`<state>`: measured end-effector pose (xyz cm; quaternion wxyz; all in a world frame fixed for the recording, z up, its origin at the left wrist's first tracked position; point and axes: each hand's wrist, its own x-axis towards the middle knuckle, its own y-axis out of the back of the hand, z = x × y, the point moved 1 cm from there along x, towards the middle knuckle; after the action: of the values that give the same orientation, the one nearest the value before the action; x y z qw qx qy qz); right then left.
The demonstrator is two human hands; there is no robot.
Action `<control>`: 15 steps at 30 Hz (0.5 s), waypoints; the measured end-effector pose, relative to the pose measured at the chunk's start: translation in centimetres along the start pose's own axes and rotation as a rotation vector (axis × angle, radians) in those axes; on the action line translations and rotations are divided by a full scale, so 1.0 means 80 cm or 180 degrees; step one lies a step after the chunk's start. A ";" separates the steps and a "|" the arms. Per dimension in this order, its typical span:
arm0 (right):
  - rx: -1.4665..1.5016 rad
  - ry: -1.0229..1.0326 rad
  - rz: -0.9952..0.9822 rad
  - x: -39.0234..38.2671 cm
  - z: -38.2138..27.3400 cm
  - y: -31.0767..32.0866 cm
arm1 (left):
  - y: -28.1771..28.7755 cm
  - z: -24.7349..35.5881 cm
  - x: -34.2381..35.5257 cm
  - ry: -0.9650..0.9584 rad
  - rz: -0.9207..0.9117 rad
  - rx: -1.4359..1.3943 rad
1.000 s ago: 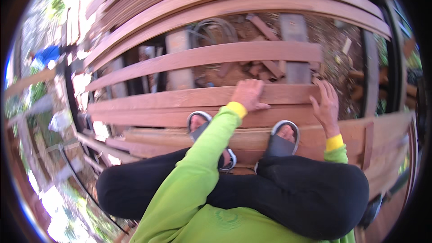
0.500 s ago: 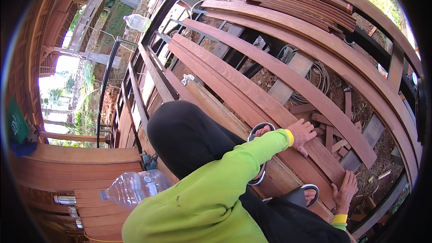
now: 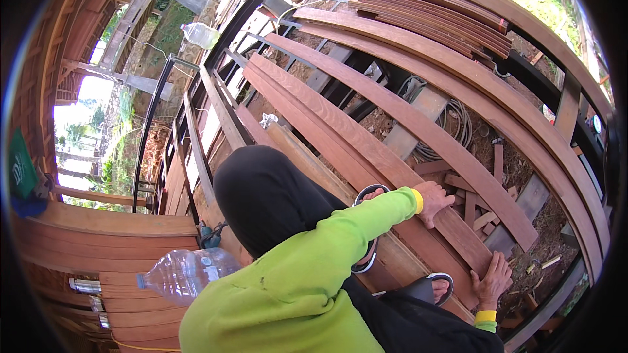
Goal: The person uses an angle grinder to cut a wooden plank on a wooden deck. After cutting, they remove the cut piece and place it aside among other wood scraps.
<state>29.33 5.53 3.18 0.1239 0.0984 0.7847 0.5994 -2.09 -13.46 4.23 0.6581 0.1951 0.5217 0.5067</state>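
Note:
A long reddish-brown wooden plank [image 3: 366, 138] slants from the far left down to the near right across the dark frame. My left hand [image 3: 433, 202] holds it near its close end, with the thumb on top and the fingers curled over the far edge. At the very end of the plank, my right hand [image 3: 492, 281] cups the corner, thumb on one side and fingers on the other; its fingertips are partly hidden. Against the plank's near side lies another reddish board [image 3: 445, 265], and my sandalled feet [image 3: 439, 287] rest on the boards beside it.
Another plank [image 3: 418, 124] lies apart on the far side, beyond it a stack of narrow boards [image 3: 432, 16]. Wood offcuts [image 3: 481, 206] and a coiled grey cable [image 3: 454, 124] sit in the gap between beams. A large clear bottle [image 3: 190, 274] and a power tool [image 3: 210, 235] are at left.
My left hand's fingers have curled from lying flatter to wrapping the plank's far edge. My right hand stays at its end. The whole view has shifted slightly.

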 end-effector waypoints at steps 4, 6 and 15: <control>-0.0212 0.0103 0.0111 0.014 0.013 0.005 | 0.017 -0.004 0.010 -0.0094 -0.0021 0.0192; -0.0383 0.0098 0.0101 0.026 0.020 0.006 | 0.028 -0.009 0.019 -0.0132 0.0152 0.0241; -0.0676 0.0247 0.0463 0.106 0.023 0.026 | 0.098 -0.059 0.042 -0.0204 0.0626 0.0498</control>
<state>21.83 10.30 4.11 0.0593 0.1180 0.7118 0.6899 -10.11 -8.65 6.94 0.6043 0.3120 0.5167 0.5200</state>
